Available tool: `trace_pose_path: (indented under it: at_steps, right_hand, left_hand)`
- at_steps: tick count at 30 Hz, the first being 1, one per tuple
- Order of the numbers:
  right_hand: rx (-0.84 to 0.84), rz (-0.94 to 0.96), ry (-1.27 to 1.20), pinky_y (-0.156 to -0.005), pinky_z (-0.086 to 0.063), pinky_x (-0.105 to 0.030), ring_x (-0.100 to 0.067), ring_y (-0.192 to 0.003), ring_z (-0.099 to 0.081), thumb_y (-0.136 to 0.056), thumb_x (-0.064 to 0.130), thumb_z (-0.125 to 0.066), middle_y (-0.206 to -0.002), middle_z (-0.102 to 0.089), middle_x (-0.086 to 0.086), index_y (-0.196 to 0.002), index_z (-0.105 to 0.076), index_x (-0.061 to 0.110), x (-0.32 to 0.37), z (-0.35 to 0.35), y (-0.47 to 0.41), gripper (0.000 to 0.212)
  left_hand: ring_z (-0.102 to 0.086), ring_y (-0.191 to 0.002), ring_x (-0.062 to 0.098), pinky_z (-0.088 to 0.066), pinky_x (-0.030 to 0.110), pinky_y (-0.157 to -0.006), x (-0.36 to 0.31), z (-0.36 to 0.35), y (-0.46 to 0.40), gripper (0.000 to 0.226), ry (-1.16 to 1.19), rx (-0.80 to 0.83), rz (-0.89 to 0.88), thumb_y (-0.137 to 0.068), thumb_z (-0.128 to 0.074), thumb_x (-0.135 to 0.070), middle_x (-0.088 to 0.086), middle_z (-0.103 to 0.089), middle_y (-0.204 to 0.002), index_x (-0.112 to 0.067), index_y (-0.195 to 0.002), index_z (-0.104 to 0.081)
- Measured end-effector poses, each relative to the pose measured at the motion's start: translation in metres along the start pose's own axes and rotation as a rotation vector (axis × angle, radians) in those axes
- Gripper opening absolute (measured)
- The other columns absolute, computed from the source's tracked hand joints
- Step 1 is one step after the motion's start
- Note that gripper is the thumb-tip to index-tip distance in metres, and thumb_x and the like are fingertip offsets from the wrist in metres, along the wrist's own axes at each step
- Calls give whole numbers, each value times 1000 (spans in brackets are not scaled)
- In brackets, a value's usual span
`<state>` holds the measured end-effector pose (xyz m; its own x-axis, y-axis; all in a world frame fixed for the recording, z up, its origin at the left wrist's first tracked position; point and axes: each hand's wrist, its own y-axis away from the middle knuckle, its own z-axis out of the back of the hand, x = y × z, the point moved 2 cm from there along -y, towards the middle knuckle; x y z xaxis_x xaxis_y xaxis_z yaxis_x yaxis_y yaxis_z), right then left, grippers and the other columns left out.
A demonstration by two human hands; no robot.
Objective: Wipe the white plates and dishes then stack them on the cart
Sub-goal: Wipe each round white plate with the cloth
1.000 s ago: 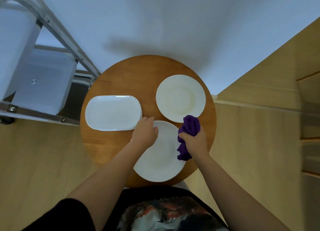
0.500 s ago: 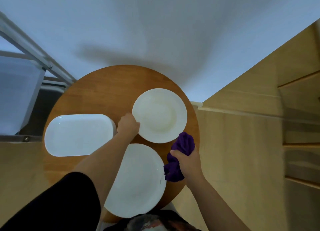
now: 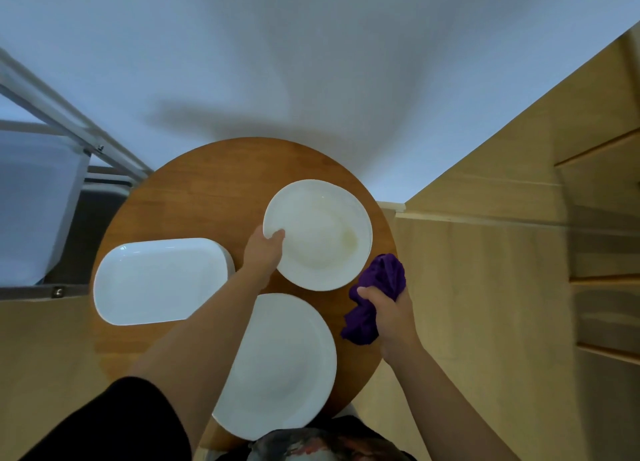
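From my head camera, I look straight down on a round wooden table [image 3: 194, 197] that fills the middle of the frame.

My left hand [image 3: 261, 251] reaches up from the lower left to the far round plate [image 3: 322, 235], just right of centre. My thumb is curled over the plate's left rim and lies on its upper face, while the rest of my fingers are hidden beneath the rim, so I have that edge pinched. The plate shows a faint yellowish smear on the right side of its well.

My right hand [image 3: 391, 313] sits at the right edge of the table, fingers curled tight round a bunched purple cloth [image 3: 375, 296]. The cloth bulges out above my fist and below it on the left. Its upper end lies just beside the lower right rim of the far plate; I cannot tell whether they touch.

A second round plate [image 3: 287, 363] lies low in the centre of the frame, near my body, its left part hidden under my left forearm. It is close beneath the far plate, with a strip of wood between them.

A rectangular white dish [image 3: 159, 280] with rounded corners rests at the left of the table, just beside my left wrist.

The metal frame of the cart [image 3: 65, 123] stands in the upper left, next to the table's edge.
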<state>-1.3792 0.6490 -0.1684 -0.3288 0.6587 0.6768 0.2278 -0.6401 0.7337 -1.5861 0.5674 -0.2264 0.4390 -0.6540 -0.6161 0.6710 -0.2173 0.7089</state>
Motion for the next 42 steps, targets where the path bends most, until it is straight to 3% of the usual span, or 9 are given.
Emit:
trace_pose_path:
  at_steps: [8, 12, 14, 16, 20, 25, 29, 34, 42]
  right_hand:
    - [-101, 192, 45, -56, -51, -21, -20, -83, -60, -74, 1, -72, -99, -59, -4, -119, -49, 24, 15, -15, 26, 55]
    - [-170, 593, 316, -78, -58, -35, -20, -105, -57, -68, 12, -77, -117, -54, 2, -132, -38, 30, 38, -31, 46, 77]
    - [-155, 592, 707, -104, -41, -50, -26, -130, -41, -75, 37, -75, -141, -41, -4, -143, -25, 26, 45, -47, 44, 86]
    - [-107, 401, 1042, -115, -9, -53, -31, -145, -8, -83, 66, -48, -158, -12, -7, -150, -2, 23, 42, -62, 46, 93]
    - [-196, 242, 957, -113, 6, -54, -29, -145, 7, -83, 75, -23, -159, 5, -14, -150, 11, 17, 43, -87, 60, 95]
    - [-367, 532, 885, -113, 5, -53, -24, -146, 6, -89, 64, -35, -159, 3, -10, -151, 4, 17, 61, -110, 84, 86]
    - [-250, 856, 833, -115, -2, -51, -20, -145, -11, -90, 55, -44, -158, -14, -4, -151, -11, 21, 72, -132, 116, 77]
    - [16, 1168, 833, -115, -12, -53, -16, -139, -31, -84, 50, -25, -147, -42, 1, -144, -37, 24, 75, -155, 170, 66]
    - [449, 1138, 941, -115, -11, -29, -1, -129, -37, -85, 33, -38, -134, -55, 7, -130, -55, 22, 60, -142, 206, 49]
  left_hand:
    - [-52, -111, 26, -47, 47, -96, -6, -3, 32, 56, 343, 0, 167, -95, -28, -58, 5, -55, -124, -20, -134, -43]
    - [-56, -108, 25, -51, 49, -89, -15, 4, 68, 50, 462, 78, 135, -91, -29, -65, -1, -58, -120, -35, -129, -46]
    - [-59, -105, 25, -52, 51, -89, -22, 9, 88, 48, 482, 105, 117, -89, -29, -68, -1, -60, -117, -39, -122, -48]
    - [-59, -105, 24, -51, 50, -92, -28, 16, 109, 45, 473, 102, 82, -89, -27, -68, -1, -61, -114, -40, -117, -48]
    - [-59, -98, 17, -55, 35, -78, -32, 40, 149, 34, 488, 64, -46, -90, -28, -65, -6, -63, -102, -42, -97, -51]
    - [-60, -95, 16, -53, 31, -68, -27, 72, 181, 39, 485, 58, -101, -89, -28, -66, -6, -63, -101, -41, -110, -51]
    - [-58, -93, 10, -49, 24, -68, -38, 100, 195, 30, 455, 68, -226, -89, -29, -65, -13, -61, -96, -45, -92, -51]
    - [-58, -88, 2, -46, 15, -62, -54, 132, 206, 31, 520, 125, -269, -91, -28, -65, -22, -64, -87, -48, -92, -54]
    - [-71, -86, 25, -59, 39, -70, -50, 167, 212, 65, 743, 190, -100, -80, -39, -75, 6, -74, -94, -23, -112, -62]
